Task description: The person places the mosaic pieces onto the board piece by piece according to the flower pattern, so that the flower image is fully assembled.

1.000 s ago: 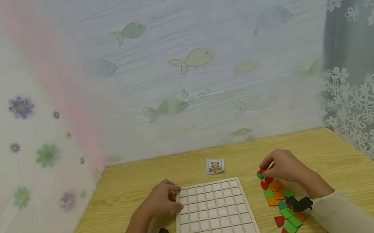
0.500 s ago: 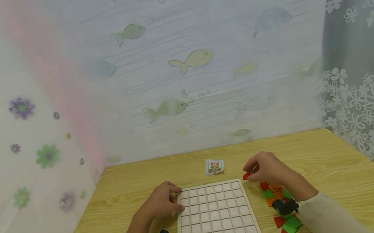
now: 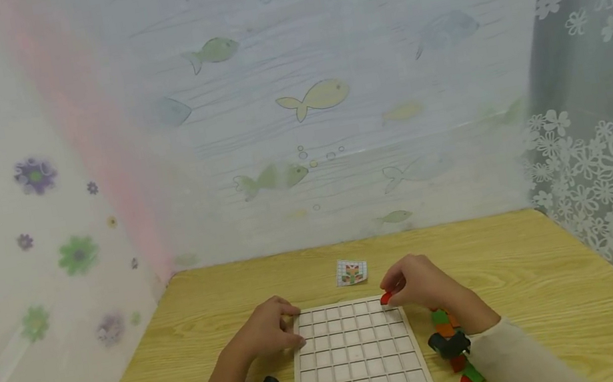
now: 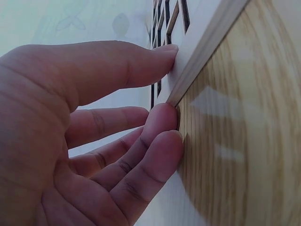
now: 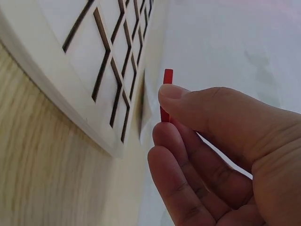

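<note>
A pale wooden grid board (image 3: 356,353) with rows of square cells lies in front of me, its cells bare. My left hand (image 3: 269,329) holds it at the far left corner; in the left wrist view the thumb (image 4: 160,59) lies on the rim and the curled fingers are against the side edge. My right hand (image 3: 422,281) pinches a flat red tile (image 3: 386,298) with a curved edge over the board's far right corner. In the right wrist view that tile (image 5: 168,77) stands on edge between thumb and fingers, close to the grid.
To the right of the board lies a pile of red, orange and green tiles (image 3: 440,317), partly hidden by my right wrist. A small paper card (image 3: 352,272) with a coloured animal pattern on a grid lies behind the board. Printed curtains hang around the wooden table (image 3: 209,302).
My right hand has lifted the red tile from the pile and carried it left to the board's far right corner. The left hand stays at the board, which has shifted slightly.
</note>
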The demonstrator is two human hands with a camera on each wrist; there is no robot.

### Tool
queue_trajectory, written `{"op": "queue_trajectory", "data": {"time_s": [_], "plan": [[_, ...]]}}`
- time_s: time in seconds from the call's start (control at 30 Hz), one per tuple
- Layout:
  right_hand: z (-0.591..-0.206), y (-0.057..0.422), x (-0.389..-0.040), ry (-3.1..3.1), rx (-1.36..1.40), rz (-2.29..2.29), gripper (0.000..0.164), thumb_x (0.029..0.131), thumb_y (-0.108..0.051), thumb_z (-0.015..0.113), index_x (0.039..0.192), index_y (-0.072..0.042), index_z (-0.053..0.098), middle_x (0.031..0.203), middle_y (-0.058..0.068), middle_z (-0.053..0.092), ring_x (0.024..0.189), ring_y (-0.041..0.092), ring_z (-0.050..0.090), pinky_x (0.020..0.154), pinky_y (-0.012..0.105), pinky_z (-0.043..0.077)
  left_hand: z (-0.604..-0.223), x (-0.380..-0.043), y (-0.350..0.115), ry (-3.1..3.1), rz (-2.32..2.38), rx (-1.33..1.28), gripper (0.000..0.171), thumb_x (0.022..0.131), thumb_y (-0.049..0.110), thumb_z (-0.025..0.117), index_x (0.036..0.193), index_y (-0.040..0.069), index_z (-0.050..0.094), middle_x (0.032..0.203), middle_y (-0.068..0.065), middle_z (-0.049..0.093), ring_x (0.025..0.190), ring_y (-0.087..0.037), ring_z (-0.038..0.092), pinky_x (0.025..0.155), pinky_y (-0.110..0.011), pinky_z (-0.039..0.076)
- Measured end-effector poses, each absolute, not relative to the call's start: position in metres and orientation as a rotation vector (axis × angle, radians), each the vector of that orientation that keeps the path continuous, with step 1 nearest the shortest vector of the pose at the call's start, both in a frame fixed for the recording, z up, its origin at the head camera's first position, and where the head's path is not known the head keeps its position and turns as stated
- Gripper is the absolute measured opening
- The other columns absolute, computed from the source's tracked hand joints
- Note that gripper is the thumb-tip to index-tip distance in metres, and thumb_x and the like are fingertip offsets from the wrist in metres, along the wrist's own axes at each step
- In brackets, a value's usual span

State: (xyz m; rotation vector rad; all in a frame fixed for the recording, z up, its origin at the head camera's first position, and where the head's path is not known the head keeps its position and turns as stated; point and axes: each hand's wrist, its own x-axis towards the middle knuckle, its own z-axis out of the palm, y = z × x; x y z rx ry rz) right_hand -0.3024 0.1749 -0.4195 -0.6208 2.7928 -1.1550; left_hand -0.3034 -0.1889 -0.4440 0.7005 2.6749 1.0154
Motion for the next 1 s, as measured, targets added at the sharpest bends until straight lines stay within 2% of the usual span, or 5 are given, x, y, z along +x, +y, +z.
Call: {"op": "queue_trajectory", "data": {"time_s": [0.4, 0.6, 1.0], "plan": [[-0.434, 0.153, -0.301, 2.74, -0.684, -1.142, 0.024, 0.078, -0.011, 0.092, 0.099, -0.008, 0.081, 0.093, -0.001, 0.077, 0.083, 0.011, 0.07, 0.074, 0.03, 0.06, -0.447, -0.304, -0.189, 2.662, 1.033, 0.706, 0.06, 0.083, 0.018, 0.088, 0.135, -0.002, 0.065, 0.135, -0.013, 0.056, 0.089, -0.014, 0.065, 0.071, -0.03, 0.057], [-0.438, 0.14, -0.298, 2.739, -0.615, -1.15, 0.02, 0.079, -0.01, 0.091, 0.097, -0.011, 0.081, 0.091, -0.003, 0.075, 0.082, 0.011, 0.067, 0.073, 0.031, 0.059, -0.448, -0.304, -0.19, 2.69, 1.0, 0.695, 0.059, 0.083, 0.019, 0.088, 0.135, 0.0, 0.067, 0.134, -0.011, 0.056, 0.087, -0.012, 0.064, 0.071, -0.03, 0.056], [-0.439, 0.131, -0.295, 2.731, -0.621, -1.149, 0.015, 0.079, -0.01, 0.09, 0.091, -0.015, 0.082, 0.088, -0.005, 0.076, 0.081, 0.01, 0.069, 0.072, 0.03, 0.06, -0.449, -0.306, -0.189, 2.698, 0.997, 0.698, 0.059, 0.082, 0.02, 0.09, 0.133, 0.001, 0.068, 0.135, -0.011, 0.057, 0.089, -0.013, 0.064, 0.07, -0.029, 0.056]]}}
